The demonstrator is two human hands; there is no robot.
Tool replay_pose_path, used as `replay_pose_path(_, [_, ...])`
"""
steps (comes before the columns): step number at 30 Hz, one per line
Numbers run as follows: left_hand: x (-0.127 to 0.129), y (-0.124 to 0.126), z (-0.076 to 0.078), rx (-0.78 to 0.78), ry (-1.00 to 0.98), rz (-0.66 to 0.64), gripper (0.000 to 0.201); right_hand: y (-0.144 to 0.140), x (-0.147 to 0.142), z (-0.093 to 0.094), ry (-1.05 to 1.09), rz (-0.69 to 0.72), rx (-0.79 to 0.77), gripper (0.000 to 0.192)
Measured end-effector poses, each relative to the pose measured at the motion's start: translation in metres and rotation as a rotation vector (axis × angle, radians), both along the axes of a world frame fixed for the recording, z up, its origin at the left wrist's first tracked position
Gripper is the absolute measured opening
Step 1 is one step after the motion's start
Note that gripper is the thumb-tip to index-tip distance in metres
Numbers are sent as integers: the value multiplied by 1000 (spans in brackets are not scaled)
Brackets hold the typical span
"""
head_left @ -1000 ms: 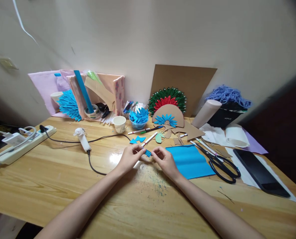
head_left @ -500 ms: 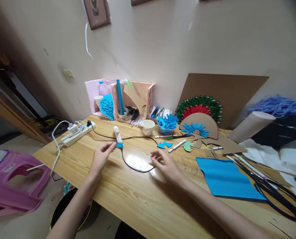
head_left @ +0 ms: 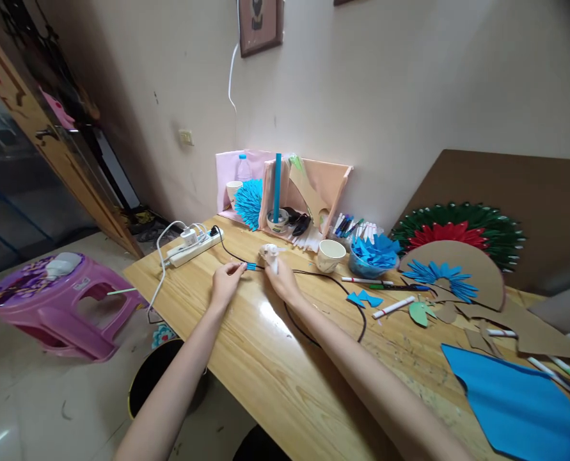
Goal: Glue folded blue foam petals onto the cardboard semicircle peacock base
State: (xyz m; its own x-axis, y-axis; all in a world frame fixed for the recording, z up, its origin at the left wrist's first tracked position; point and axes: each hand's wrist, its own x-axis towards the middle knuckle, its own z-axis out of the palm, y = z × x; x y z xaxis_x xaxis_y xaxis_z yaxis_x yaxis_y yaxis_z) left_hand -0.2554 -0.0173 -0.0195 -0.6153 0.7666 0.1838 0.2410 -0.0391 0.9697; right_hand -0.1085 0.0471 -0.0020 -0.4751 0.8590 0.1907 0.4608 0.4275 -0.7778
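My left hand (head_left: pixel 227 282) pinches a small folded blue paper piece (head_left: pixel 251 266) above the left part of the table. Just to its right, my right hand (head_left: pixel 282 282) is closed around a white glue gun (head_left: pixel 271 257), its nozzle pointing rightward. A black cord (head_left: pixel 308 272) runs behind and under my right hand and forearm. Right of the hands lie small blue paper triangles (head_left: pixel 364 298). A paper cup (head_left: pixel 331 255) stands behind them, beside a bowl of blue paper pieces (head_left: pixel 373 253).
A power strip (head_left: pixel 196 248) lies at the table's left end. Behind stands a pink box (head_left: pixel 335 173) with tape inside. A half-round cardboard (head_left: pixel 481 269) bears blue petals. A blue sheet (head_left: pixel 519 403) and markers lie right. A pink stool (head_left: pixel 73 314) and dark bin (head_left: pixel 145 378) stand on the floor.
My right hand has moved left across the table and taken hold of the glue gun. My left hand still holds the blue piece. The view has turned left.
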Motion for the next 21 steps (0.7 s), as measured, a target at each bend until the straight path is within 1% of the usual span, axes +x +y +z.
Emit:
replay_pose_path(1, [0, 0, 0, -5, 16, -10, 34, -3, 9, 2, 31, -3, -5, 26])
replay_pose_path(2, [1, 0, 0, -10, 27, -20, 34, -7, 20, 3, 109, 2, -18, 27])
replay_pose_path(4, [1, 1, 0, -22, 33, -36, 32, -16, 42, 4, 202, 40, -23, 31])
replay_pose_path(7, [4, 2, 0, -35, 25, -73, 32, -31, 69, 0, 223, 60, 9, 30])
replay_pose_path(9, [7, 2, -1, -44, 37, -92, 32, -39, 78, -5, 219, 75, -16, 29])
replay_pose_path(14, [14, 1, -4, -80, 114, -152, 32, -45, 83, -11, 179, 119, -86, 29])
replay_pose_path(21, [14, 1, -6, -89, 109, -148, 32, -44, 81, -13, 136, 128, -86, 28])
